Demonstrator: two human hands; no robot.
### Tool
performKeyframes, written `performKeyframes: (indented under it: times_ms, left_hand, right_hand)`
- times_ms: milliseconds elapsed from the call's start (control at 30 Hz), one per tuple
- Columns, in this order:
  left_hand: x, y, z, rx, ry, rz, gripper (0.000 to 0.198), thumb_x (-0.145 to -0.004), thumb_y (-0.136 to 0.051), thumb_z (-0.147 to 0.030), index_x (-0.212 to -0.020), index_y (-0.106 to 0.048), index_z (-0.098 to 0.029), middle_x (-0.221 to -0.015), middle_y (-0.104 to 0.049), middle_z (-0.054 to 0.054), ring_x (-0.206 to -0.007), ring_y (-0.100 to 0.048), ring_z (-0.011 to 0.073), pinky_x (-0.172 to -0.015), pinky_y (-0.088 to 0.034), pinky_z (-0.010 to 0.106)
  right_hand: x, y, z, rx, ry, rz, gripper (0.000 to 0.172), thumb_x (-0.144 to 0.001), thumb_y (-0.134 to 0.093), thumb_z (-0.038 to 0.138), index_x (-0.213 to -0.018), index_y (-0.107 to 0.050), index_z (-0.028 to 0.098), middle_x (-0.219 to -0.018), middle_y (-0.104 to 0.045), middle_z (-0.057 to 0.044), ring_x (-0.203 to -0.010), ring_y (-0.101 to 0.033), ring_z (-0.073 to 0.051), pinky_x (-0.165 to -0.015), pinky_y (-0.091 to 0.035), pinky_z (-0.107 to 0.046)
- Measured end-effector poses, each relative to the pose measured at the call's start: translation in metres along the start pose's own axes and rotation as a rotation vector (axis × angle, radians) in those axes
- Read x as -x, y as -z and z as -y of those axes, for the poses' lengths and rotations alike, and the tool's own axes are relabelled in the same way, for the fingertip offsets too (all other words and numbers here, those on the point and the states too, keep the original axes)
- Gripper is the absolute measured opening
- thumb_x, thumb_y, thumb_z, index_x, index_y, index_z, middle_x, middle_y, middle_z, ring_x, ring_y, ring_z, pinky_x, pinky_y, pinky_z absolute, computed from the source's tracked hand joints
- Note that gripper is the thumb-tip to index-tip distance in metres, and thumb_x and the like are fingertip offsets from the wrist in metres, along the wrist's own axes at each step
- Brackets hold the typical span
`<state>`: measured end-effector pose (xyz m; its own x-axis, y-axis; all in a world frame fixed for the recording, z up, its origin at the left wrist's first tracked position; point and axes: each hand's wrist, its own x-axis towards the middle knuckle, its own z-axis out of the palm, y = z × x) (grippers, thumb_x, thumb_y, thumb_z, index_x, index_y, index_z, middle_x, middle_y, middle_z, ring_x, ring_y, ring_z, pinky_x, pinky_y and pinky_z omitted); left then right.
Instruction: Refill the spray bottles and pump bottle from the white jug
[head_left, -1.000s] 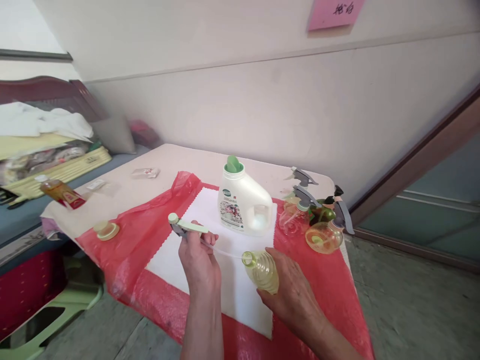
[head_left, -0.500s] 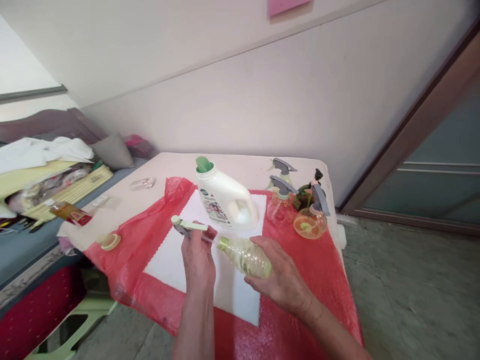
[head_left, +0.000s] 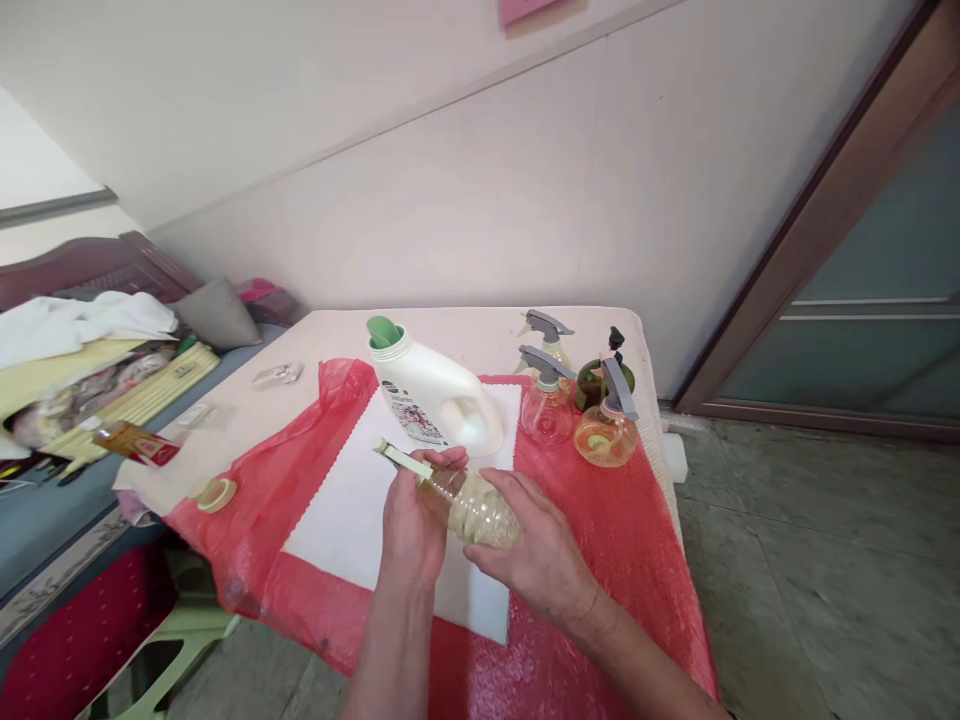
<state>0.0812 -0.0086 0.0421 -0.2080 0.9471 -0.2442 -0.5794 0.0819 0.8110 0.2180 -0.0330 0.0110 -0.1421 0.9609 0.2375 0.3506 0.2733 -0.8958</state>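
Note:
A clear, ribbed spray bottle lies tilted in my hands above a white sheet. My right hand is wrapped around the bottle's lower body. My left hand is closed at the neck, around the base of a pale green trigger spray head, which meets the bottle's mouth. The fingers partly hide that joint. Just behind stands a white detergent jug with a green scoop in its open mouth.
To the right stand several spray bottles, among them a pink one and an orange one, by a dark green bottle. Red plastic covers the table. At left lie a round lid and a bottle of amber liquid.
The spray head and the bottle, apart before, have come together at the neck. My left hand has shifted right and my right hand slightly left. The view has turned a little.

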Motion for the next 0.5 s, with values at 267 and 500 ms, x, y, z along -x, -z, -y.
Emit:
performKeyframes:
  times_ms: [267, 500]
  left_hand:
    - [0.009, -0.003, -0.006, 0.002, 0.046, 0.045, 0.020, -0.074, -0.063, -0.037, -0.071, -0.059, -0.018, -0.088, -0.071, 0.007, -0.089, -0.066, 0.0237, -0.081, -0.048, 0.036]
    - [0.010, -0.004, -0.003, -0.045, -0.090, -0.020, 0.019, -0.071, -0.061, -0.035, -0.065, -0.059, -0.017, -0.069, -0.067, 0.005, -0.075, -0.066, 0.0223, -0.071, -0.050, 0.034]
  right_hand:
    - [-0.011, 0.018, 0.001, -0.747, -0.356, 0.286, 0.051, -0.059, -0.078, 0.031, -0.107, -0.067, 0.020, -0.094, -0.070, -0.001, -0.085, -0.061, -0.020, -0.076, -0.046, -0.031]
    - [-0.009, 0.009, 0.004, -0.981, -0.465, 0.330, 0.044, -0.063, -0.072, 0.032, -0.105, -0.064, 0.020, -0.098, -0.068, -0.003, -0.087, -0.062, -0.021, -0.076, -0.046, -0.032]
